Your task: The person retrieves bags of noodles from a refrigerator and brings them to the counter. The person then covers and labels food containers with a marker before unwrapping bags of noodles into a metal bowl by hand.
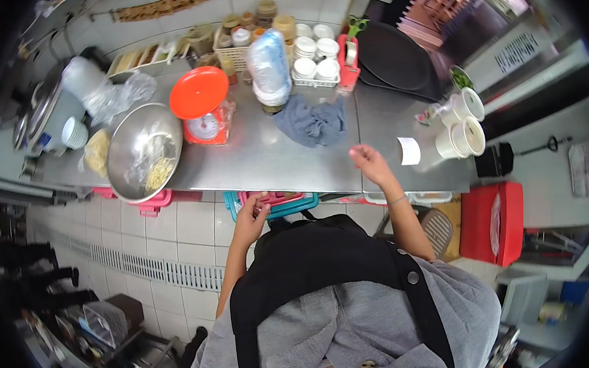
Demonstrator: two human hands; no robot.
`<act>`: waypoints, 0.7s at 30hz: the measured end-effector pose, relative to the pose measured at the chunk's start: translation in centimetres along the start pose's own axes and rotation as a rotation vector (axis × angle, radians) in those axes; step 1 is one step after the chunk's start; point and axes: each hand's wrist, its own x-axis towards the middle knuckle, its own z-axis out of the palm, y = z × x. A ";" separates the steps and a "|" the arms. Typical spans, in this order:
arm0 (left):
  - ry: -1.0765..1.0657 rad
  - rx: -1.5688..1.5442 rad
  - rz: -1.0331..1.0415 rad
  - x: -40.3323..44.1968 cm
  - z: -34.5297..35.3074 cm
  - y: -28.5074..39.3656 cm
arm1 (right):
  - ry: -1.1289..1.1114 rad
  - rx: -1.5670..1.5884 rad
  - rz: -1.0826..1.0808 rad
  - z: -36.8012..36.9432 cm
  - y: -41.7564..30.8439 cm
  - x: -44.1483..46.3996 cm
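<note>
My left hand (252, 212) is just off the steel counter's front edge, above a pink and teal tray (284, 197). Its fingers are loosely bent and apart, with nothing visible in them. Over the counter (239, 168), my right hand (372, 164) hovers between a crumpled blue-grey cloth (312, 121) and a white paper cup or label (409, 150). That hand is loosely curled, fingers partly apart, holding nothing visible. A large steel bowl (145, 152) with pale noodle-like strands lies at the left, beside an orange scale (203, 125).
Behind the cloth are a plastic-wrapped stack (268, 67) and white lidded tubs (315, 60). Black round trays (394, 56) lie at the back right. Stacked paper cups (460, 139) occupy the counter's right end. A red box (491, 224) sits below, to the right.
</note>
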 end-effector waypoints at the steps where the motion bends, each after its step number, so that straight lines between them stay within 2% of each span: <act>1: 0.033 0.014 -0.017 -0.9 0.2 0.2 | -0.033 0.000 -0.021 0.7 -0.2 -0.2; 3: 0.116 -0.018 -0.064 -2.6 0.7 0.0 | -0.183 -0.029 0.024 2.5 -1.2 -1.4; 9: 0.186 0.049 -0.131 -7.5 2.3 0.8 | -0.486 0.012 0.051 8.0 0.9 -3.0; 11: 0.228 0.046 -0.144 -8.9 2.4 1.7 | -0.577 0.011 -0.005 9.5 1.0 -2.9; 16: 0.302 0.104 -0.209 -11.8 0.7 1.6 | -0.624 -0.038 -0.164 12.5 -0.6 -2.7; 19: 0.373 0.145 -0.179 -11.6 -2.2 0.6 | -0.611 0.046 -0.164 12.3 -2.6 -3.1; 21: 0.421 0.186 -0.180 -10.2 -4.7 1.2 | -0.607 0.058 -0.149 13.0 -1.3 -2.6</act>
